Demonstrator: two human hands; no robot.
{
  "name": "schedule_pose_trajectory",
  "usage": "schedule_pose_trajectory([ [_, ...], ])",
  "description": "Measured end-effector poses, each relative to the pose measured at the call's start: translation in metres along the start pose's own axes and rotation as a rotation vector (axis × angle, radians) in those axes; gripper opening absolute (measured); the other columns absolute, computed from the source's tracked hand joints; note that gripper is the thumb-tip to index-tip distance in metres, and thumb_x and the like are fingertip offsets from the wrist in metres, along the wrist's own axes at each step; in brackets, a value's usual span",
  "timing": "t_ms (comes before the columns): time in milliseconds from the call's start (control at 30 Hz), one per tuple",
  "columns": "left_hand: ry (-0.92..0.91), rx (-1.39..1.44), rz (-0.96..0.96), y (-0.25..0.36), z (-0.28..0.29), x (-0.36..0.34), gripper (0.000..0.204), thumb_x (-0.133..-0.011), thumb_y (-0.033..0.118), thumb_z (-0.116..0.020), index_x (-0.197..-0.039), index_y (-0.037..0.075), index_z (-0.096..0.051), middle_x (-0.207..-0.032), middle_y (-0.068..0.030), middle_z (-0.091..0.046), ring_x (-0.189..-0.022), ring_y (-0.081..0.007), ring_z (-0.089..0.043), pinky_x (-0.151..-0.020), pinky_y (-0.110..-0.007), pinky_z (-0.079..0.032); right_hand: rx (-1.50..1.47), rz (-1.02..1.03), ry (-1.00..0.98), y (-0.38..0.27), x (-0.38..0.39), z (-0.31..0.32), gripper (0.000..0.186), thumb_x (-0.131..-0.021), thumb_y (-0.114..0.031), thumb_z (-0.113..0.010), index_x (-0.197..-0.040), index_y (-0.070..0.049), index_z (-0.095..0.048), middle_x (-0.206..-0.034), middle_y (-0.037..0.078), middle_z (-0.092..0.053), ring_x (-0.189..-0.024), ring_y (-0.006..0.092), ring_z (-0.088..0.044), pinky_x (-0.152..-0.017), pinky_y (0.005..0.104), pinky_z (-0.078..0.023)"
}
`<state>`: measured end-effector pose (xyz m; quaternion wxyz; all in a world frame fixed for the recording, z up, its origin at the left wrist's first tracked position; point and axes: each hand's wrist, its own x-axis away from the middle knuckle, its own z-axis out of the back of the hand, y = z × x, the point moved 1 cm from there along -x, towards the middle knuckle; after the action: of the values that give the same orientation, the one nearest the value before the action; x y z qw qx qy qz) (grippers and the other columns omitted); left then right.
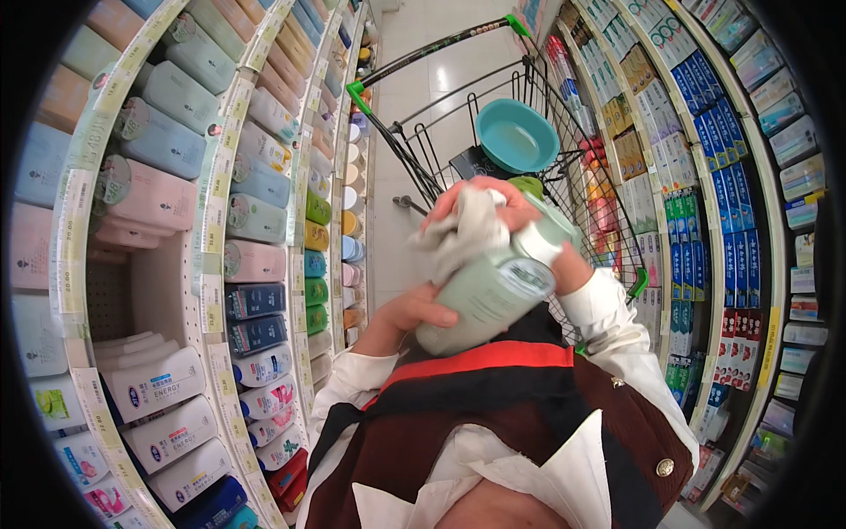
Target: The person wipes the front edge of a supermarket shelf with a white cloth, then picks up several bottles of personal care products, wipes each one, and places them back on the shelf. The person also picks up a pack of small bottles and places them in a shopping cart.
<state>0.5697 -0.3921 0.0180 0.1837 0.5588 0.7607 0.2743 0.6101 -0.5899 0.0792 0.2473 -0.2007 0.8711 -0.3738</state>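
My left hand grips the lower end of a large pale green bottle with a lighter cap, which lies tilted in front of my torso. My right hand is closed on a crumpled off-white cloth, somewhat blurred, against the upper end of the bottle. Just beyond my hands is a wire shopping cart with green corners, holding a turquoise basin and a dark item.
Shelves of bottles line my left, with a recessed gap among them near me. Shelves of boxed goods line my right. The tiled aisle floor runs ahead under the cart.
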Motion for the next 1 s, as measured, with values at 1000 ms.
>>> schedule_pose_trajectory([
  [1000,0.589,-0.585,-0.337,-0.015,-0.012,0.047,0.084,-0.075,0.021,-0.081,-0.146,0.001,-0.041,-0.13,-0.0111,-0.057,-0.12,-0.0191,-0.054,-0.102,-0.035,-0.042,0.934,0.159,0.298,-0.016,0.044,-0.021,0.027,-0.075,-0.006,-0.063,-0.1,0.003,-0.067,-0.102,0.01,-0.062,-0.095,0.0197,-0.059,-0.085,0.0326,-0.046],
])
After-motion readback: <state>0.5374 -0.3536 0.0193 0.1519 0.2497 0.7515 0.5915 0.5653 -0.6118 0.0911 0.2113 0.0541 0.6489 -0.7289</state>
